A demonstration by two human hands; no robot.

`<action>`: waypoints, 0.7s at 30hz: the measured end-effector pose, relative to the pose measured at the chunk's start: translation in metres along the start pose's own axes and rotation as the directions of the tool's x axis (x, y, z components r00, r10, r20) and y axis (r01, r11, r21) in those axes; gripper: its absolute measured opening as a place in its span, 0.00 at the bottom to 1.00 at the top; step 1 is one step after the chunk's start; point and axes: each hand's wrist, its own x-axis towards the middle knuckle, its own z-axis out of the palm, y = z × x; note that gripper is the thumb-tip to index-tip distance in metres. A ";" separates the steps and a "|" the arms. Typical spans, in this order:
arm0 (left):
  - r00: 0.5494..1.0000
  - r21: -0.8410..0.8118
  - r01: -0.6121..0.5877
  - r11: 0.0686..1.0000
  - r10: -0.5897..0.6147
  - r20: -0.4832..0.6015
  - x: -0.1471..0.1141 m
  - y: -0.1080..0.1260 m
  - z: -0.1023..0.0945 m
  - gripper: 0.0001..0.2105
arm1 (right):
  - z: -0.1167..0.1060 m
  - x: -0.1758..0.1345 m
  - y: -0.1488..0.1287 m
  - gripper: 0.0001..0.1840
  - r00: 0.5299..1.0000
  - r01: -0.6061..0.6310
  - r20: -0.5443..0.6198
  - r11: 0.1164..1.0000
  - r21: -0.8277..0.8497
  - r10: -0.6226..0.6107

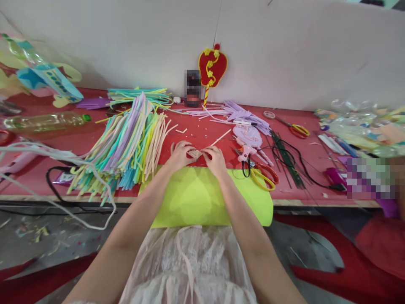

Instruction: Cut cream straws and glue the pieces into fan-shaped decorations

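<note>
My left hand point(180, 156) and my right hand point(215, 159) are close together over the table's red surface. Between their fingertips is a small cream piece of pipe-cleaner work point(195, 154), folded or coiled in rows. Both hands pinch it, the left on one side and the right at the other end. A cream pipe cleaner point(220, 137) sticks out up and right past my right fingers; whether it joins the piece is hidden. Below my wrists lies a lime-green sheet point(196, 198), hanging over the front edge.
Left is a big bundle of pastel pipe cleaners point(126, 143), with a plastic bottle point(47, 122) and white cable point(95, 169) further out. Right are a pink glue gun point(247, 152), yellow-and-red-handled scissors point(264, 176), lilac pipe cleaners point(243, 113) and dark green wires point(286, 158). A red fan-shaped ornament point(213, 67) stands behind.
</note>
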 end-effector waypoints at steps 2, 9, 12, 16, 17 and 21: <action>1.000 0.011 0.014 1.000 -0.014 -0.007 0.000 0.000 -0.001 0.17 | 0.001 0.000 0.000 0.13 1.000 -0.005 0.006 1.000 -0.001 0.005; 1.000 -0.008 0.029 1.000 -0.029 0.010 0.001 0.002 -0.002 0.16 | 0.002 0.000 0.003 0.13 1.000 -0.009 0.011 1.000 0.004 0.009; 1.000 -0.022 0.019 1.000 -0.019 -0.006 0.001 0.000 -0.001 0.16 | 0.003 0.000 0.004 0.12 1.000 -0.005 0.006 1.000 0.014 0.005; 1.000 -0.034 0.028 0.999 -0.028 -0.012 0.000 0.000 0.000 0.15 | 0.003 0.000 0.003 0.13 1.000 -0.005 0.007 1.000 0.025 0.005; 0.999 -0.038 0.031 0.999 -0.032 -0.013 0.000 0.000 -0.001 0.15 | 0.002 0.000 0.003 0.13 1.000 -0.005 0.003 1.000 0.027 0.005; 0.998 -0.100 0.055 0.993 -0.055 0.001 0.001 0.004 -0.006 0.17 | -0.002 0.001 -0.003 0.14 0.999 -0.001 -0.050 1.000 0.031 0.002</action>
